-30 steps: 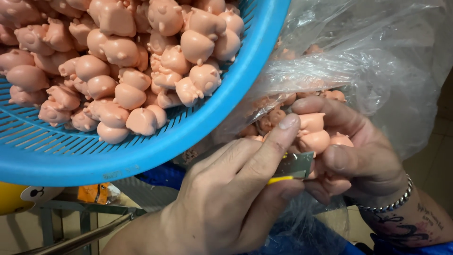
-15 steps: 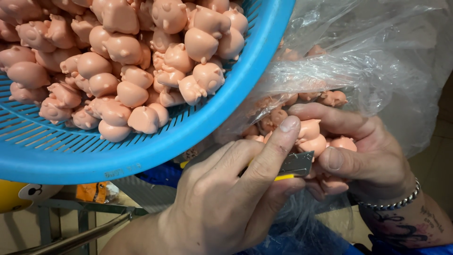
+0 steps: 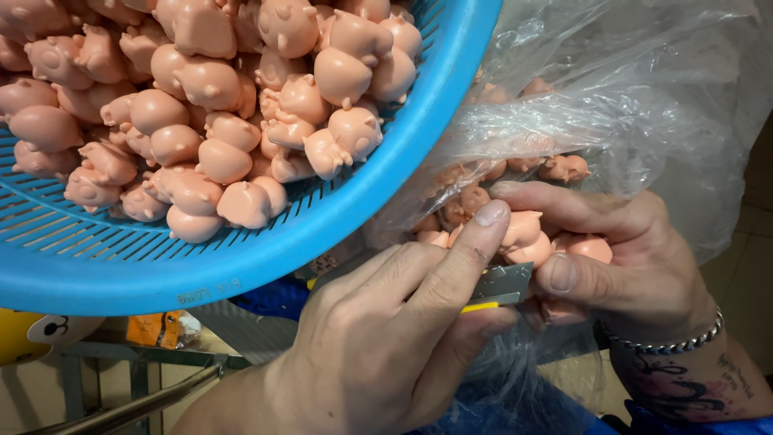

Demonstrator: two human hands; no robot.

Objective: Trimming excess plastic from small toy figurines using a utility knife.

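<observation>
Basket (image 3: 266,250) lower now; bag (image 3: 644,89) beside.

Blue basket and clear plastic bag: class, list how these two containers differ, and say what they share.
The blue basket is rigid, opaque and slotted; the clear plastic bag is soft, crinkled and see-through. The basket's figures lie open on top; the bag's show only through its film. Neither hand touches the basket, while the right hand is at the bag. Both hold pink pig figures.
</observation>
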